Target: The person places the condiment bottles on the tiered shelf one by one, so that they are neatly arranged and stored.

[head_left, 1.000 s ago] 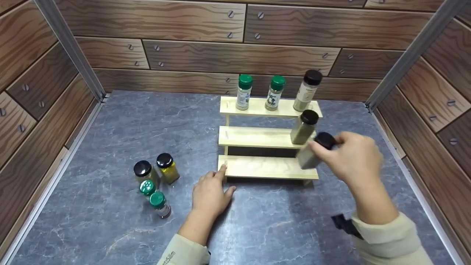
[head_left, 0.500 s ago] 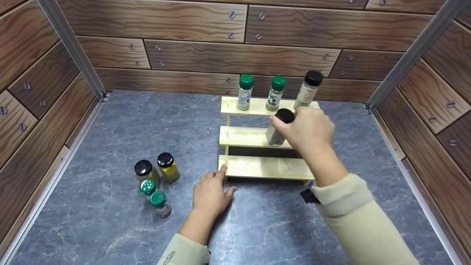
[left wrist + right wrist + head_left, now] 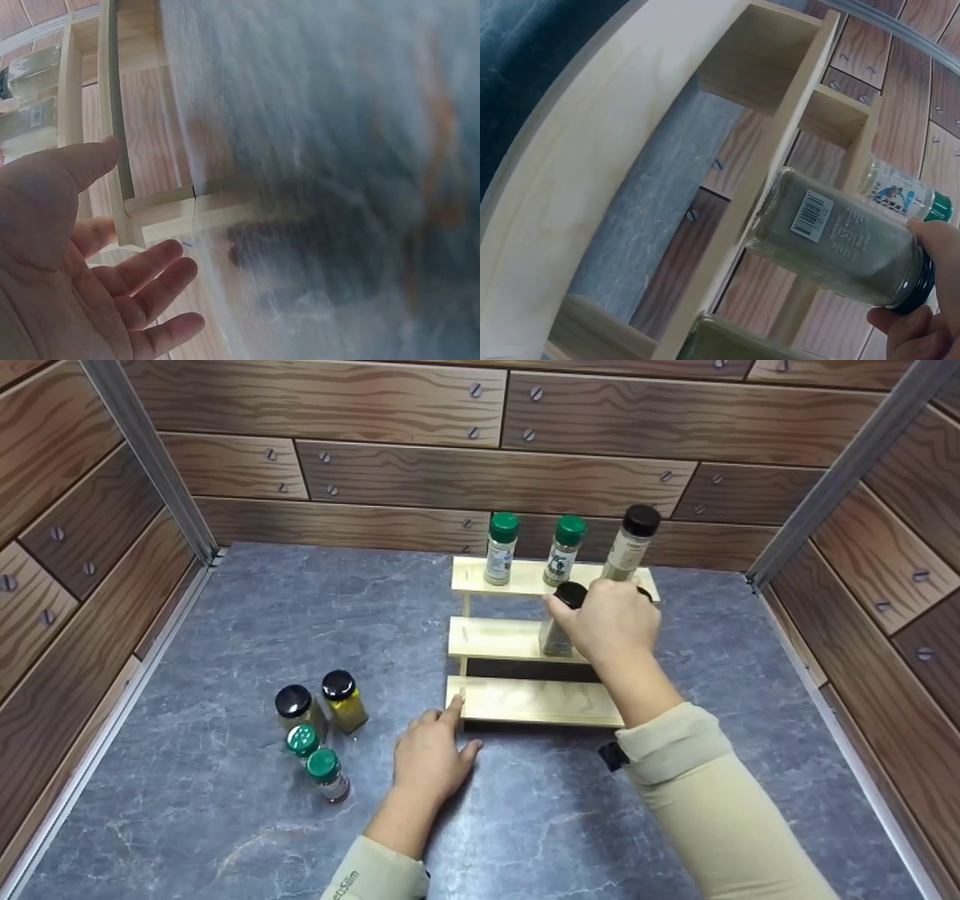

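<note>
My right hand (image 3: 619,619) grips the black lid of a square glass spice jar (image 3: 556,639), which stands on the middle shelf of a three-tier pale wooden rack (image 3: 525,701). In the right wrist view the jar (image 3: 832,236) shows grey-green contents and a barcode label, its base at the shelf edge. Beside it, another glass jar (image 3: 735,343) is partly visible; my hand mostly hides it in the head view. My left hand (image 3: 429,754) rests at the rack's lower left corner, index finger touching the bottom shelf, other fingers relaxed.
Two green-capped shakers (image 3: 500,559) and a tall black-capped jar (image 3: 628,551) stand on the top shelf. On the table at left are a yellow jar (image 3: 346,709), another black-lidded jar (image 3: 294,701) and two green-capped shakers (image 3: 330,780). Wood-patterned walls enclose the table.
My right hand has carried the spice jar leftward and up from beside the rack's right end onto the middle shelf, left of the other jar. My left hand has stayed put.
</note>
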{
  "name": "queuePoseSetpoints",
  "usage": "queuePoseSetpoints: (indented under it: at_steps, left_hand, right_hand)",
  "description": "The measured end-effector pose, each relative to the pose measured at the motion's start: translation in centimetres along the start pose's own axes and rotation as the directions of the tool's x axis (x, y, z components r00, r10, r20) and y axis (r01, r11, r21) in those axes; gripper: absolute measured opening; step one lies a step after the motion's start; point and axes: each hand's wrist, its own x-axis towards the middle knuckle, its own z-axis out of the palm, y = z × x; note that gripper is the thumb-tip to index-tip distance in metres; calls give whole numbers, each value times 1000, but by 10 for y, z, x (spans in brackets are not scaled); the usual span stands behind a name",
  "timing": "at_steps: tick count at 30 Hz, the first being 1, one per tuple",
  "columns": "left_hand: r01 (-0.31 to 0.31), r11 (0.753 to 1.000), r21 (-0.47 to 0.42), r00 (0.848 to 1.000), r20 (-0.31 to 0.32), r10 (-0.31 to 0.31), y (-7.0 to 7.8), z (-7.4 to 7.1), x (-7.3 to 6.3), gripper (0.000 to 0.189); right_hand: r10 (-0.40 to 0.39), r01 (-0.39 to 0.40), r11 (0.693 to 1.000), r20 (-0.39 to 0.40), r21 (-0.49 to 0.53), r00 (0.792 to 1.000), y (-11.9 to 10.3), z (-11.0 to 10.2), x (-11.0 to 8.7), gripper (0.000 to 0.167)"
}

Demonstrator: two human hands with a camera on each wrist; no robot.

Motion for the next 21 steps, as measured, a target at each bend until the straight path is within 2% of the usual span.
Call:
queuePoseSetpoints:
  at_steps: [12, 21]
  left_hand:
    - [3, 1000, -4, 1000, 12, -3, -1, -1, 0, 77]
    - [-2, 1000, 0, 1000, -7, 2, -2, 0, 0, 76]
  right_hand:
    - [5, -5, 1000, 2, 3, 1000, 2, 5, 1, 85]
    - [-1, 20, 988, -119, 151, 993, 9, 13, -7, 70]
